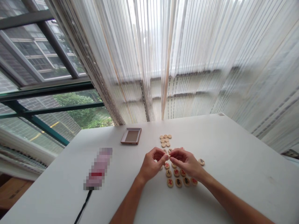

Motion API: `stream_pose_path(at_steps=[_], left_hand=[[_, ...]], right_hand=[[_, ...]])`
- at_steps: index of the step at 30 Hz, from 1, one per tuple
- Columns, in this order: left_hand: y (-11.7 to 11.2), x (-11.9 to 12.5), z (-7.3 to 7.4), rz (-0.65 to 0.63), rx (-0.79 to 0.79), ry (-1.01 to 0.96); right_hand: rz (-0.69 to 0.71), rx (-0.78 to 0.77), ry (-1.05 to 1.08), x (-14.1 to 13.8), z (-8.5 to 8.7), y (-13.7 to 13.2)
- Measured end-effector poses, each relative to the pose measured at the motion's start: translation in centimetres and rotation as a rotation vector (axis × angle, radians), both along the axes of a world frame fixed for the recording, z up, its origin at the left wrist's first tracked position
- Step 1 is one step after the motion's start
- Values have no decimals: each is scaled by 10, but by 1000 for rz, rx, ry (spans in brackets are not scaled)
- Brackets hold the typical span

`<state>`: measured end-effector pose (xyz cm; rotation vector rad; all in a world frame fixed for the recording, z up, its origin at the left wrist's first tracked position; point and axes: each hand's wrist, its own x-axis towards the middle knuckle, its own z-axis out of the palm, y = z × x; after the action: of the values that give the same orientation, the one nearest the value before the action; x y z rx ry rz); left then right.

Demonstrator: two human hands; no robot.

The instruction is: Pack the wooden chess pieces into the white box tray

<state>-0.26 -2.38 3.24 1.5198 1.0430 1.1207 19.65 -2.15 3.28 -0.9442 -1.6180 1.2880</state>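
Observation:
My left hand (pixel 153 162) and my right hand (pixel 186 162) meet above the table, fingers closed in a pinch. Between their fingertips is a small pale round Chinese chess piece (pixel 168 156), mostly covered by the fingers. Below the hands lie rows of face-up wooden pieces, among them a red-marked piece (pixel 170 182) and a black-marked piece (pixel 178 182). Some pieces are partly hidden under my hands. Beyond the fingertips, several blank-side-up pieces (pixel 165 140) form a small cluster. To the right of my right hand sits a single black-marked piece (pixel 201 161).
The white table (pixel 229 155) carries a shallow open box (pixel 131 136) at the back left. A blurred-out pinkish object (pixel 99 169) lies on the left, with a black cord (pixel 84 205) running to the front edge. Striped sheer curtains (pixel 149 56) hang behind the table.

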Motion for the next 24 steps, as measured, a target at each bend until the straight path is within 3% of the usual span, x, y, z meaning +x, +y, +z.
stream_pose_path(at_steps=[6,13,19,24], left_hand=[[8,-21,10,-35,-63,-44],[6,-46,19,-222,-212,192],[3,-51,12,-408,-340,353],[2,-48,6,-422,-332,474]], right_hand=[[-34,-31,27,4,2,2],[-79,-35,6,9,8,4],[-111,-17,-24,9,12,4],[-130,-14,-43,10,14,3]])
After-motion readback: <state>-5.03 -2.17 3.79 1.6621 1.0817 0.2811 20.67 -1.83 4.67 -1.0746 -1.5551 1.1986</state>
